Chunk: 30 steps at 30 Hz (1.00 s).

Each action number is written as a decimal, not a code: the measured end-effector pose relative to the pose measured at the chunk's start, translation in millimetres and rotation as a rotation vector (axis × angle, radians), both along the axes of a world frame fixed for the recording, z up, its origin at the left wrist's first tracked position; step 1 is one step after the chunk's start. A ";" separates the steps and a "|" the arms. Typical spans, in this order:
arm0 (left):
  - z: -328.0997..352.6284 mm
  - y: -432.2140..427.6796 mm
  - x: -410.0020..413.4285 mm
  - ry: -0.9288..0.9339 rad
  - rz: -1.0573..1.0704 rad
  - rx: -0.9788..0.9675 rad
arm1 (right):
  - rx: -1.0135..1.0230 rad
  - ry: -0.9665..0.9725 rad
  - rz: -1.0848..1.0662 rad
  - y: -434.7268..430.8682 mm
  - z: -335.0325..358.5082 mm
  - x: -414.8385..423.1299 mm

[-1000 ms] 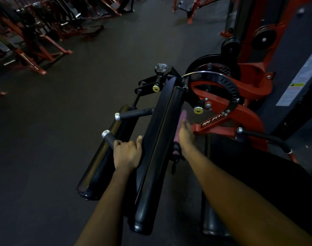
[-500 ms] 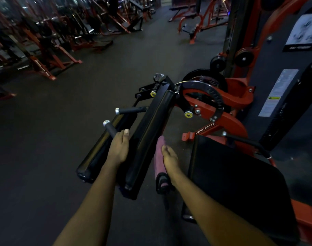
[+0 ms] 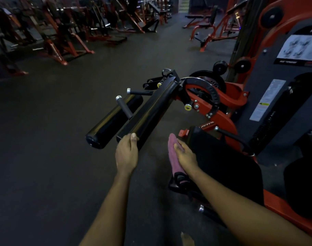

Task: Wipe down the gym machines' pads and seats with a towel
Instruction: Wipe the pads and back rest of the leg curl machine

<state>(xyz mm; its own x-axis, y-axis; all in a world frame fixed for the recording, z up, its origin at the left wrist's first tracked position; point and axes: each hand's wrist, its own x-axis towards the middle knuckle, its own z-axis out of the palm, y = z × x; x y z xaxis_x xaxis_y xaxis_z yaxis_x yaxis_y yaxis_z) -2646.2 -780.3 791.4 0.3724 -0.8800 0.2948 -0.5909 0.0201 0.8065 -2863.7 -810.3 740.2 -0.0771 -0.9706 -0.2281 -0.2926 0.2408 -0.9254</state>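
A long black pad [image 3: 151,110] juts toward me from the red machine [image 3: 221,119]. A black roller pad [image 3: 114,121] lies parallel on its left. My left hand [image 3: 126,153] holds the long pad's near end, thumb on top, fingers hidden underneath. My right hand [image 3: 184,155] holds a folded pink towel [image 3: 172,151] in the gap between the long pad and the black seat [image 3: 226,167]. The towel hangs down beside the seat's left edge, just off the long pad.
Two short handles [image 3: 124,108] with silver caps stick out between the pads. A dark weight-stack housing [image 3: 283,96] with labels stands at right. Rows of red and black machines [image 3: 62,36] line the far side of the dark rubber floor [image 3: 45,157].
Both hands have slid back along the long pad to its near end. The towel has come off the pad's right side. My view has tilted up.
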 end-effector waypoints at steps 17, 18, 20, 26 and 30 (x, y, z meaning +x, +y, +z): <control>-197.5 61.6 -159.7 0.125 0.280 0.506 | -0.179 0.792 0.682 -39.4 -121.5 -109.6; -211.1 62.0 -166.5 0.138 0.284 0.514 | -0.217 0.826 0.724 -43.3 -137.3 -105.4; -234.9 53.6 -174.6 0.153 0.281 0.519 | -0.270 0.929 0.809 -49.7 -169.4 -97.6; -291.4 19.4 -182.0 0.173 0.226 0.506 | -0.491 1.080 0.909 -51.9 -241.9 -92.1; -310.8 17.4 -190.1 0.191 0.339 0.402 | -0.528 1.117 1.041 -77.4 -244.7 -79.3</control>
<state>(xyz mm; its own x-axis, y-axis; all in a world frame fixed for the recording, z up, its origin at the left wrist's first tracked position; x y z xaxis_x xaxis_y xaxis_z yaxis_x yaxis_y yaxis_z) -2836.3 -762.9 480.6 0.6683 -0.7307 -0.1393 -0.3534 -0.4767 0.8049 -2943.0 -887.7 495.4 0.7414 -0.6533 -0.1536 -0.6669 -0.7428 -0.0597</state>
